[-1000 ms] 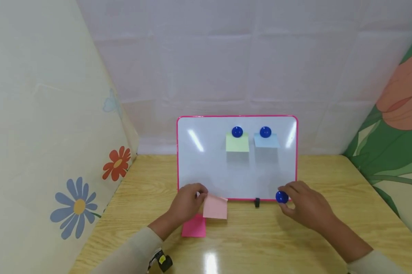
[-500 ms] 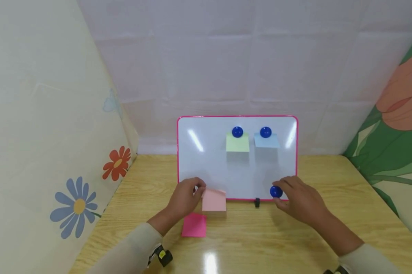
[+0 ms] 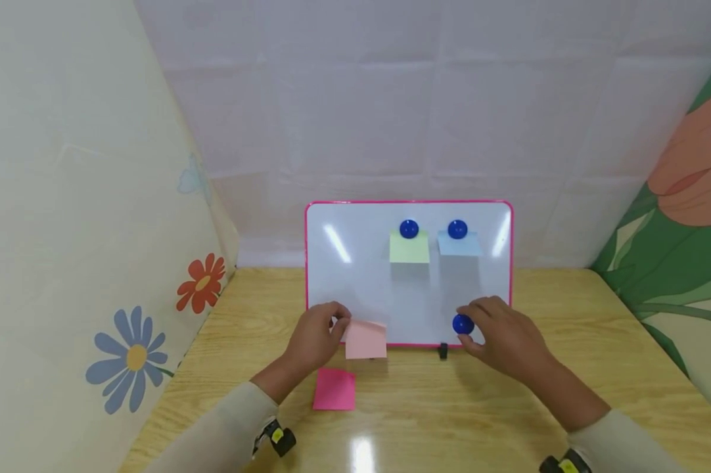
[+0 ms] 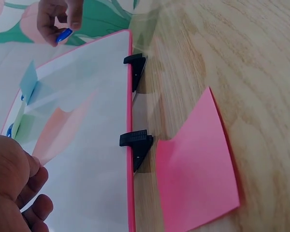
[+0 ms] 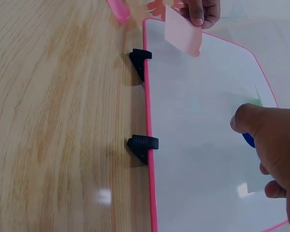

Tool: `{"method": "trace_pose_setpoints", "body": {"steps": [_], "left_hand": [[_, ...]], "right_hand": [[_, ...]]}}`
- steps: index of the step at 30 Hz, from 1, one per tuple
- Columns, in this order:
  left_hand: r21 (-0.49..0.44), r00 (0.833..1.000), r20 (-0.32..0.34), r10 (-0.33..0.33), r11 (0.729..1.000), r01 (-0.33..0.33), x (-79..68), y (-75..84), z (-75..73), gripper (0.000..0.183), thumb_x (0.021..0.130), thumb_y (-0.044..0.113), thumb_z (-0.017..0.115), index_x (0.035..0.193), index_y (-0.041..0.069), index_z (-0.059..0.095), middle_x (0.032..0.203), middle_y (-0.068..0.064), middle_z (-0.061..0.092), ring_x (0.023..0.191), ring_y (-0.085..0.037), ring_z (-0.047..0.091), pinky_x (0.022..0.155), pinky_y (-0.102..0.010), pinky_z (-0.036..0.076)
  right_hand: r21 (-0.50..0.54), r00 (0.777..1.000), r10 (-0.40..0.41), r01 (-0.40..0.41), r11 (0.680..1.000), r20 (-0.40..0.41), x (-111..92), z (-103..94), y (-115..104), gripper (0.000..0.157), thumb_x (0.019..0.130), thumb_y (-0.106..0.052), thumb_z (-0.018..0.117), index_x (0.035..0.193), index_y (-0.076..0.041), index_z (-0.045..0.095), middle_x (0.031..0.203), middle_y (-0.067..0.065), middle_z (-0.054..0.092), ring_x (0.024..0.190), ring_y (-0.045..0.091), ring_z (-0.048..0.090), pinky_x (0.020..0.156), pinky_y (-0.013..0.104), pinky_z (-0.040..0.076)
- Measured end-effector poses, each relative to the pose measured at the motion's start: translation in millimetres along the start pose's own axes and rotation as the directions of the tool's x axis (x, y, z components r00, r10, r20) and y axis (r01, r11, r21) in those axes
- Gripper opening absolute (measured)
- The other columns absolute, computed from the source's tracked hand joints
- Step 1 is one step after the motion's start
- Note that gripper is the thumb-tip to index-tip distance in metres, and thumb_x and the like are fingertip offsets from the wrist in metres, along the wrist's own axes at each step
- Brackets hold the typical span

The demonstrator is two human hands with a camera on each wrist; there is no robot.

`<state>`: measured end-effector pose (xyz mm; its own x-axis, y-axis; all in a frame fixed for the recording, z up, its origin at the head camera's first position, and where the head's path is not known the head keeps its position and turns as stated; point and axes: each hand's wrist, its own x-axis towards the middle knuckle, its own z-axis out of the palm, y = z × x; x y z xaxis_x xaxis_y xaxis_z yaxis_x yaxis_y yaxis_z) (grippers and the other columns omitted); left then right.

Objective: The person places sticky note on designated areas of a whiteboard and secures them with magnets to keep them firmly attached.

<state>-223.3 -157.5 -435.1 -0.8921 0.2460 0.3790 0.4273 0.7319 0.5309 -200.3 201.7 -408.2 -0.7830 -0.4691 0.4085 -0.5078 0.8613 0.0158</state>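
Note:
My left hand (image 3: 314, 335) pinches a light pink sticky note (image 3: 365, 340) by its upper left corner, in front of the lower left of a pink-framed whiteboard (image 3: 355, 282). In my right hand (image 3: 503, 338) a round blue magnet (image 3: 463, 324) is held between thumb and fingers, before the board's lower right. Near the top of the board, one blue magnet (image 3: 409, 228) pins a green sticky note (image 3: 409, 248) and another blue magnet (image 3: 457, 228) pins a light blue sticky note (image 3: 458, 244). A bright pink sticky note (image 3: 334, 389) lies on the table, below the left hand.
Two black clips (image 4: 137, 138) grip the board's lower edge and prop it on the wooden table (image 3: 438, 420). A pale cloth (image 3: 426, 118) hangs behind, and flower-patterned walls (image 3: 54, 230) stand at both sides.
My left hand has raised the light pink note up over the board's lower edge. My right hand has carried the blue magnet left and slightly up.

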Motion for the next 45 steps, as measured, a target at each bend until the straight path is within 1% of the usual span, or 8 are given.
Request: {"method": "trace_pose_setpoints", "body": {"steps": [2, 6, 14, 21, 31, 37, 45], "left_hand": [[-0.004, 1.0, -0.001, -0.006, 1.0, 0.006, 0.7, -0.1, -1.3, 0.004, 0.097, 0.009, 0.071, 0.1, 0.011, 0.073, 0.092, 0.005, 0.068, 0.082, -0.012, 0.057, 0.071, -0.033, 0.05], [-0.006, 1.0, -0.006, -0.012, 1.0, 0.012, 1.5, -1.0, -3.7, 0.005, 0.098, 0.009, 0.071, 0.1, 0.013, 0.073, 0.094, 0.005, 0.069, 0.084, -0.012, 0.059, 0.073, -0.034, 0.051], [-0.006, 1.0, -0.016, -0.02, 1.0, 0.02, 3.5, -0.9, -8.1, 0.005, 0.098, 0.009, 0.071, 0.101, 0.012, 0.073, 0.095, 0.002, 0.07, 0.087, -0.013, 0.062, 0.077, -0.037, 0.053], [-0.001, 1.0, -0.029, -0.005, 1.0, 0.005, 6.2, -2.5, -12.3, 0.006, 0.098, 0.007, 0.069, 0.101, 0.012, 0.073, 0.095, 0.003, 0.071, 0.087, -0.013, 0.062, 0.077, -0.037, 0.053], [0.018, 0.998, -0.06, 0.002, 1.0, -0.001, 11.8, -1.8, -16.9, 0.005, 0.098, 0.007, 0.07, 0.1, 0.01, 0.073, 0.094, 0.002, 0.071, 0.084, -0.014, 0.061, 0.074, -0.036, 0.052], [0.016, 0.998, -0.065, -0.003, 1.0, 0.004, 14.4, -2.8, -18.7, 0.005, 0.099, 0.008, 0.069, 0.1, 0.011, 0.073, 0.094, 0.002, 0.07, 0.086, -0.015, 0.061, 0.075, -0.037, 0.052], [0.006, 0.996, -0.088, 0.031, 1.0, -0.03, 16.4, -3.4, -23.3, 0.006, 0.098, 0.006, 0.068, 0.1, 0.01, 0.073, 0.094, 0.001, 0.07, 0.084, -0.017, 0.06, 0.074, -0.039, 0.052]], "right_hand": [[0.001, 1.0, -0.001, 0.001, 1.0, 0.001, 2, -0.5, -2, 0.051, 0.08, -0.036, 0.088, 0.121, -0.01, 0.071, 0.114, 0.007, 0.065, 0.102, 0.024, 0.06, 0.072, 0.035, 0.058], [0.012, 0.999, -0.02, 0.021, 1.0, -0.024, 6, -0.7, -5, 0.052, 0.079, -0.035, 0.089, 0.121, -0.01, 0.07, 0.113, 0.007, 0.065, 0.102, 0.024, 0.061, 0.073, 0.036, 0.058], [0.018, 0.998, -0.038, 0.039, 0.999, -0.058, 15, -0.8, -8, 0.05, 0.079, -0.033, 0.089, 0.12, -0.01, 0.071, 0.113, 0.007, 0.065, 0.102, 0.025, 0.061, 0.072, 0.036, 0.057], [0.026, 0.995, -0.058, 0.061, 0.998, -0.083, 22, -0.8, -9, 0.049, 0.079, -0.032, 0.089, 0.119, -0.01, 0.071, 0.113, 0.007, 0.066, 0.102, 0.025, 0.061, 0.071, 0.035, 0.057], [0.03, 0.997, -0.05, 0.051, 0.998, -0.058, 33, -3.1, -15, 0.05, 0.081, -0.034, 0.088, 0.122, -0.011, 0.07, 0.116, 0.007, 0.065, 0.105, 0.025, 0.06, 0.073, 0.035, 0.058], [0.041, 0.998, -0.04, 0.042, 0.998, -0.048, 37, -3.2, -18, 0.049, 0.082, -0.033, 0.087, 0.122, -0.011, 0.07, 0.117, 0.008, 0.065, 0.107, 0.025, 0.06, 0.075, 0.037, 0.059], [0.05, 0.998, -0.038, 0.041, 0.998, -0.054, 43, -3.9, -22, 0.049, 0.082, -0.033, 0.087, 0.123, -0.011, 0.069, 0.117, 0.008, 0.064, 0.108, 0.026, 0.06, 0.077, 0.038, 0.059]]}}
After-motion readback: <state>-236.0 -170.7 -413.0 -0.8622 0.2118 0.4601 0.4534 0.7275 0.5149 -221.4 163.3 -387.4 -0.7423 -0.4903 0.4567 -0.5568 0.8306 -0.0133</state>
